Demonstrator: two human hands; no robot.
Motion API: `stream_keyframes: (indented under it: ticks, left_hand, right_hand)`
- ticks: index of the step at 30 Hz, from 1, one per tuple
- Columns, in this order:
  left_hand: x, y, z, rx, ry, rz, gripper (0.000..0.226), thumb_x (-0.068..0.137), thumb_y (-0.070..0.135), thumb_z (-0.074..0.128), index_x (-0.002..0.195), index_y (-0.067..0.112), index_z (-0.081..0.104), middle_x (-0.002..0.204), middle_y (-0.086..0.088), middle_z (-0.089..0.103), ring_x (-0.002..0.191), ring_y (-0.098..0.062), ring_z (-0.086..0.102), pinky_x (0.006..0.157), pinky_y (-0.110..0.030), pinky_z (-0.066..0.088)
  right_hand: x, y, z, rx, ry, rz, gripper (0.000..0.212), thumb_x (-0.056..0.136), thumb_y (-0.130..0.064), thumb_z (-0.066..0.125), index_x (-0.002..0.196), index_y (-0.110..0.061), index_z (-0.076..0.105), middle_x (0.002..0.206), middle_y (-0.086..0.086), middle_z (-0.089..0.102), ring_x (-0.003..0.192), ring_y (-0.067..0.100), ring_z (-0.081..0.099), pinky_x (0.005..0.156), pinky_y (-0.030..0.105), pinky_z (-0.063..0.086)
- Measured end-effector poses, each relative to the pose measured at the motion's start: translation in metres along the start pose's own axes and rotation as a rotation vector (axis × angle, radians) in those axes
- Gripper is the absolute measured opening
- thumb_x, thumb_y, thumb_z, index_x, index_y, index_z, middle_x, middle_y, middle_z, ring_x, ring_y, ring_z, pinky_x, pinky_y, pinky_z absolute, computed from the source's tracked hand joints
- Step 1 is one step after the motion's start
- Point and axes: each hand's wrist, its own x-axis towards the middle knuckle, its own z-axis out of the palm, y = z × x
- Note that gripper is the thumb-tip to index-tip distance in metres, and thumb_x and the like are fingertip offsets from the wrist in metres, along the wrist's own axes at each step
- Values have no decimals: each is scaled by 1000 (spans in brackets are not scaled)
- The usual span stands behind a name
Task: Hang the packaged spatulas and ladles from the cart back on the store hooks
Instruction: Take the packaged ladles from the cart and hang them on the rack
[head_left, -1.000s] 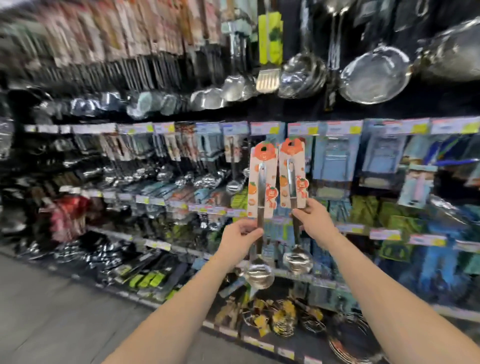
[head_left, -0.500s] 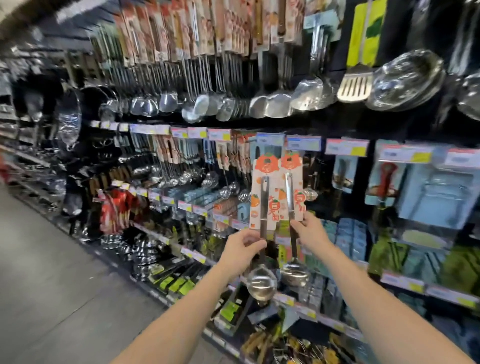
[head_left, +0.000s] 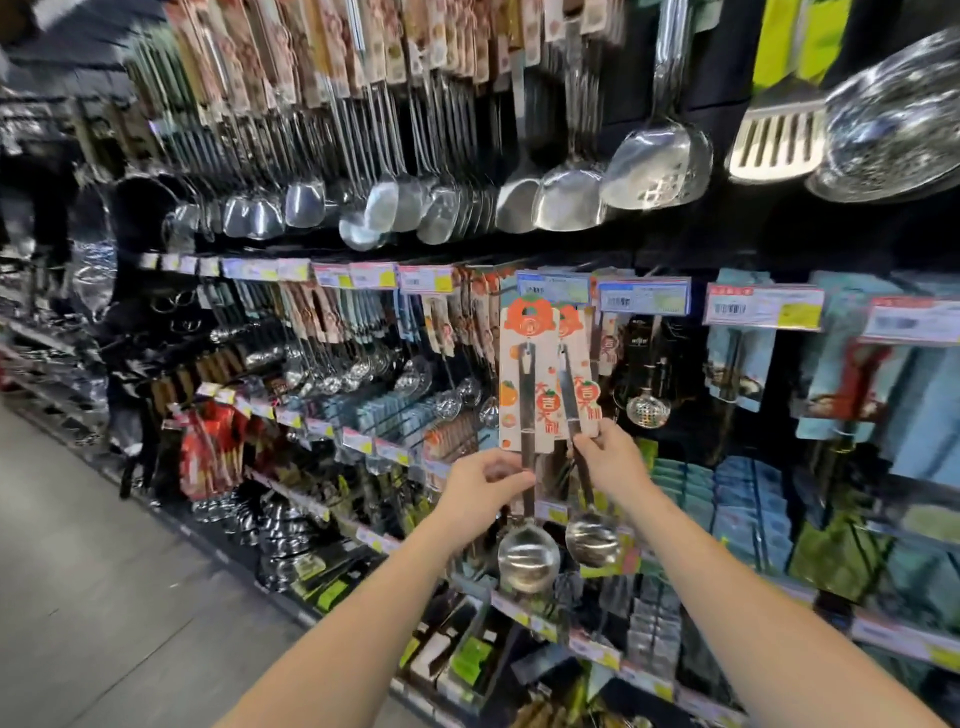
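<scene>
1. Display wall (head_left: 727, 244): dark store fixture, hung full in tiers; cart not in view.
2. Top-tier utensils (head_left: 566, 192): carded steel ladles and spatulas, hanging close-packed.
3. Price-label rail (head_left: 644, 299): strip of tags over the middle tier, behind the tops of the held cards.
4. Left ladle (head_left: 524, 384): steel, on an orange-and-white card, held upright before the middle tier, bowl down; card overlaps item 5.
5. Right ladle (head_left: 584, 400): same make, just beside and partly behind item 4.
6. Matching stock (head_left: 485, 317): same orange cards, hanging just left of the held pair (probably the home hook, by judgement only).
7. Left hand (head_left: 480, 488): fingers pinched on the left ladle's handle below the card.
8. Right hand (head_left: 615, 467): pinching the right ladle at its card's lower edge.

Step in hand: presenting both packs to the tier; neither is hung yet. Next move calls for raising one card at a time until its top hole meets a hook tip, then sliding it back; hook tips are too blurred to place.
</scene>
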Motion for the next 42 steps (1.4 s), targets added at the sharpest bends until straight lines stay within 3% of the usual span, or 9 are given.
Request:
stream_keyframes:
  ticks: [3, 8, 14, 17, 22, 25, 31, 35, 42]
  left_hand:
    - [18, -10, -1, -44, -21, 2, 6, 88, 26, 80, 91, 27, 75, 89, 10, 78, 84, -4, 72, 81, -20, 55]
    - [48, -18, -8, -21, -119, 15, 13, 88, 28, 80, 99, 26, 73, 99, 20, 71, 91, 12, 64, 76, -5, 50]
    - [83, -20, -22, -55, -178, 86, 24, 86, 27, 82, 105, 14, 76, 103, 5, 78, 98, -10, 73, 98, -36, 57]
    - [98, -23, -30, -66, -201, 87, 18, 86, 27, 82, 101, 19, 76, 105, 8, 76, 93, -5, 71, 89, -25, 58]
    - [112, -35, -40, -48, -230, 115, 13, 87, 25, 81, 97, 20, 76, 99, 18, 69, 88, 16, 58, 72, -2, 43]
    - [117, -40, -41, -60, -264, 139, 24, 86, 25, 82, 105, 10, 77, 103, 9, 74, 89, 11, 64, 79, -6, 47]
    - [129, -45, -41, -113, -279, 147, 13, 82, 31, 85, 90, 27, 77, 102, 7, 77, 100, -10, 72, 99, -45, 56]
    - [133, -46, -41, -111, -288, 167, 9, 83, 30, 84, 87, 31, 76, 100, 13, 76, 99, -9, 71, 99, -45, 56]
    - [131, -47, -37, -193, -299, 145, 12, 86, 21, 82, 95, 18, 75, 97, 1, 77, 81, -7, 70, 73, -24, 54]
  right_hand:
    - [5, 7, 9, 13, 11, 16, 8, 104, -17, 51, 104, -15, 59, 88, -3, 63, 81, 17, 57, 66, 33, 40]
    - [13, 11, 21, 43, 106, 53, 10, 103, -17, 52, 96, -18, 60, 79, -6, 64, 72, 17, 58, 69, 35, 44]
    - [24, 0, 31, 98, 201, 39, 17, 102, -15, 54, 116, -14, 64, 111, 1, 70, 104, 20, 63, 88, 34, 47]
    - [27, -2, 39, 113, 221, 70, 21, 103, -14, 54, 122, -15, 62, 113, -3, 68, 108, 19, 63, 86, 30, 44]
    - [28, -4, 56, 115, 243, 73, 24, 103, -18, 52, 126, -23, 60, 113, -8, 69, 104, 22, 66, 91, 48, 57]
    - [26, -7, 66, 116, 253, 68, 21, 104, -20, 51, 123, -24, 59, 106, -13, 68, 97, 14, 67, 87, 49, 59]
    - [25, -11, 68, 139, 307, 68, 15, 103, -21, 53, 115, -27, 59, 101, -9, 72, 92, 18, 70, 85, 53, 59]
    - [28, -23, 60, 120, 332, 58, 12, 104, -19, 53, 113, -24, 59, 95, 1, 73, 86, 34, 69, 77, 50, 57]
    - [42, -26, 59, 140, 318, 145, 12, 104, -16, 53, 113, -16, 60, 92, 3, 71, 67, 15, 64, 59, 29, 56]
